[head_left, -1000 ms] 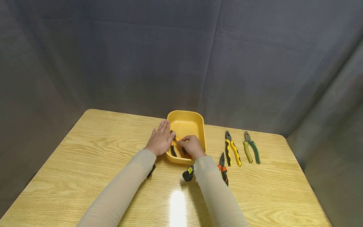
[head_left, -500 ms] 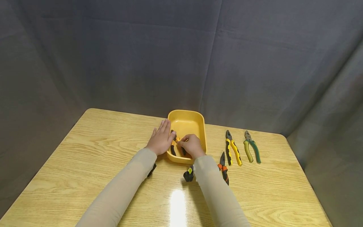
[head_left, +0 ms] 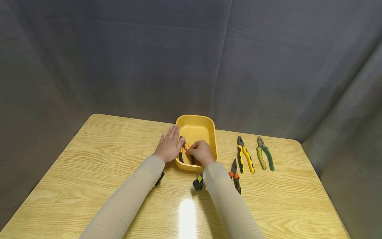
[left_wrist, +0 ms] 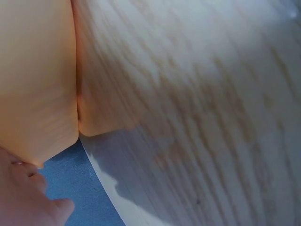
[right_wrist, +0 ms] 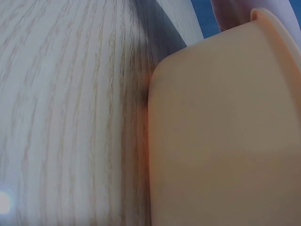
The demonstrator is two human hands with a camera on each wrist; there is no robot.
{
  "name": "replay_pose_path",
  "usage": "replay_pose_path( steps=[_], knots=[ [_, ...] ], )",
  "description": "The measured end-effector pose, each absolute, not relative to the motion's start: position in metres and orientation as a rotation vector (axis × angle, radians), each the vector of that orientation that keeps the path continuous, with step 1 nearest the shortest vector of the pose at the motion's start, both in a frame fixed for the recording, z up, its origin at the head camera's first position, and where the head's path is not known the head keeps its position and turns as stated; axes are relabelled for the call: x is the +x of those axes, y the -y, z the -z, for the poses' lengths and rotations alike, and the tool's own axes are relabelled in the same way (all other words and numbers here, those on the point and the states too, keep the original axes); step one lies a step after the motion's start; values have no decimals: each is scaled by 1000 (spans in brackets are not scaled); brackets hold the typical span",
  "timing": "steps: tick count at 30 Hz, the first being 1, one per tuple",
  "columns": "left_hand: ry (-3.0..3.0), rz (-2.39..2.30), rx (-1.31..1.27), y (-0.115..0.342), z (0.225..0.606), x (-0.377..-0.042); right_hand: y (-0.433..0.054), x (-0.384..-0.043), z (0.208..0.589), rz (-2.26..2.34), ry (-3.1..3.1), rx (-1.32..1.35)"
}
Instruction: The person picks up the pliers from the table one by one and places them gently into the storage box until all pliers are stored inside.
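In the head view a pair of pliers [head_left: 181,156] with black and orange handles lies in the near left part of a yellow plastic bin [head_left: 195,120]. My right hand [head_left: 203,153] reaches over the bin's near right side, its thumb and fingers pinching the pliers by the orange part near the pivot. Straight fingers of my left hand [head_left: 168,146] rest along the bin's left rim, the thumb over the inside. The left hand covers part of the pliers' head. Both wrist views mostly show the bin's outer wall [left_wrist: 37,89], with a bit of hand [right_wrist: 235,12] at its edge.
Right of the bin lie yellow-and-black pliers [head_left: 245,155], green-handled pliers [head_left: 265,154] and red-and-black pliers [head_left: 234,172], partly behind the right sleeve [head_left: 226,199]. Grey cloth [head_left: 149,66] hangs behind the wooden table [head_left: 119,142].
The pliers in the bin have turned slightly under my right fingers, so the handles point more straight toward me. Both hands have stayed nearly in place.
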State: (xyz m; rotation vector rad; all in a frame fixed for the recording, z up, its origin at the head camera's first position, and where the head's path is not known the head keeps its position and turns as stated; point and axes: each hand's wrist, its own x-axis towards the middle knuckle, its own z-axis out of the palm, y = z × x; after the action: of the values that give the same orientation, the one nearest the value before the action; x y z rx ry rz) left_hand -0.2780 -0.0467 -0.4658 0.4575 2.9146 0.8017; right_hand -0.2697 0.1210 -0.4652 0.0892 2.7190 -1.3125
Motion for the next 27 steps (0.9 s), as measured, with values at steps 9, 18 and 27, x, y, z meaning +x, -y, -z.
replay_pose_path(
  steps=[9,18,27],
  knots=[
    [-2943,-712,451,46,462,-278,-120,-270,464,1325,-2683,133],
    [-2979,-459,439,43,453,-275,-121,-272,468,1335,-2676,133],
    [-2986,-308,428,39,449,-275,-120,-269,467,1372,-2667,152]
  ],
)
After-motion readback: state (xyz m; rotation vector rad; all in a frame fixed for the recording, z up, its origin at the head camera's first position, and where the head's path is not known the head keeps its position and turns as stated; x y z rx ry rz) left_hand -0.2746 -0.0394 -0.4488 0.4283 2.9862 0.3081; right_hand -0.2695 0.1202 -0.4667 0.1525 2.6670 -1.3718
